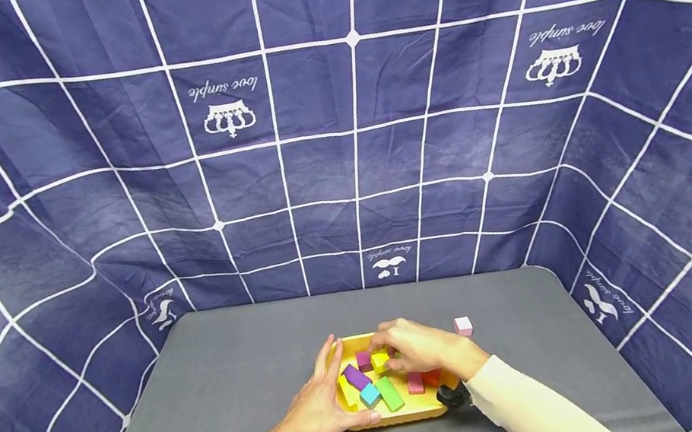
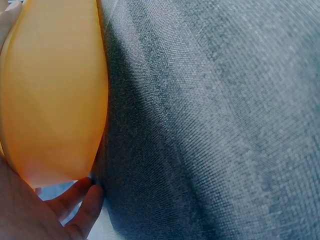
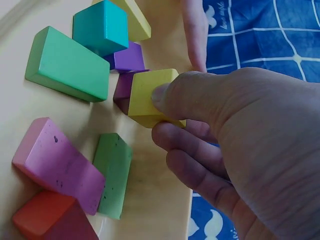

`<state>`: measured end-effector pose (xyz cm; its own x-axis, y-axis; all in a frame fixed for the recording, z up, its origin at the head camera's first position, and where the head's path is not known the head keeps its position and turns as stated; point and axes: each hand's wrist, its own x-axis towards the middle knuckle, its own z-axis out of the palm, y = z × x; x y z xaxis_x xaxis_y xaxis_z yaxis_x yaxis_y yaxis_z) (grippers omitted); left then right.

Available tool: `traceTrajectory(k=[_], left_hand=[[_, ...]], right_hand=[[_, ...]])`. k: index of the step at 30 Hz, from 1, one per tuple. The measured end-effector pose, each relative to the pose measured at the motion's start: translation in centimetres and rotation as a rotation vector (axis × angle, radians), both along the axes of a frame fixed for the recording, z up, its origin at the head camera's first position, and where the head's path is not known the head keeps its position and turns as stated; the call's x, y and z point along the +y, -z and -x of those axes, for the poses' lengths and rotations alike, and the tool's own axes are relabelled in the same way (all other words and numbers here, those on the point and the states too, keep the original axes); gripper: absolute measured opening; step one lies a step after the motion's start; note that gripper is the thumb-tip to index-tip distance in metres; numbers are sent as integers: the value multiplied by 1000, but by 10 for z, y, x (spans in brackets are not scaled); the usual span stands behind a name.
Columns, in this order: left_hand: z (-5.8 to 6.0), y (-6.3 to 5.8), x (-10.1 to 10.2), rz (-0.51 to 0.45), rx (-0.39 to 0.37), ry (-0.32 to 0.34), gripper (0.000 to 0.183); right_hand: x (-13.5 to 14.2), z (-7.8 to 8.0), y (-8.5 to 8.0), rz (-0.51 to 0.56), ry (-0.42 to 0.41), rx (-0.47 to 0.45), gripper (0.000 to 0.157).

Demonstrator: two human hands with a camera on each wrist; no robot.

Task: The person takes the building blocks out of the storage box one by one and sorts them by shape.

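Observation:
A yellow plastic tray (image 1: 415, 412) holding several coloured wooden blocks sits on the grey surface. My left hand (image 1: 311, 412) holds the tray's left end, thumb along the near wall and fingers toward the far left corner. Inside, my right hand (image 3: 260, 130) pinches a yellow block (image 3: 152, 97) between thumb and fingers, beside a dark purple block (image 3: 122, 90). Around it lie a green block (image 3: 67, 65), a blue block (image 3: 102, 27), a pink block (image 3: 57, 165), a red block (image 3: 52, 217) and a second green block (image 3: 114, 175).
A light pink cube (image 1: 463, 326) lies on the grey surface (image 1: 240, 366), outside the tray to the right. A navy cloth (image 1: 325, 173) with white grid lines hangs behind and along both sides.

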<state>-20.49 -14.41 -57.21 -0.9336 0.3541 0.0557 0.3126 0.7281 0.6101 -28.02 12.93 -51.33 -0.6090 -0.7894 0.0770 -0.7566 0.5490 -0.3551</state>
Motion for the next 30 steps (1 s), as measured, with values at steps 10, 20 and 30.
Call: traceTrajectory(k=[10,20,30], left_hand=[[-2,-2,-2,-3,-6,-3,149],[-1,-2,0,-3,-15,-16,149],[-1,-1,2,-7,-8,-17,150]], right_hand=[[16,-8,-3,22,40,17,34],[41,-12,-13,43,79,75,33],[65,-11,-16,63,119,79,35]])
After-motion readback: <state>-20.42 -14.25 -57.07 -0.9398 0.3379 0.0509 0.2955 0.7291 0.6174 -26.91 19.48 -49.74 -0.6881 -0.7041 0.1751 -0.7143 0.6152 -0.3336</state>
